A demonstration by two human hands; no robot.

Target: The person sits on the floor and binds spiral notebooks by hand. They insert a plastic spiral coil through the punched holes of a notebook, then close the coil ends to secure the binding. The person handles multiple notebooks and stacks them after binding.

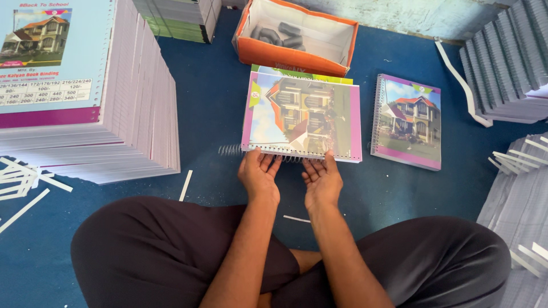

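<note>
A glossy notebook (pixel 301 117) with a house picture on its cover lies on the blue floor mat (pixel 211 108), near its far edge, just before an orange cardboard box (pixel 294 57). Its punched near edge is met by the left hand (pixel 260 174) and right hand (pixel 323 181), palms up and fingers spread, not clamped, so that a wire spiral (pixel 231 150) can be rolled through the holes. A finished spiral-bound notebook (pixel 406 122) lies to the right.
</note>
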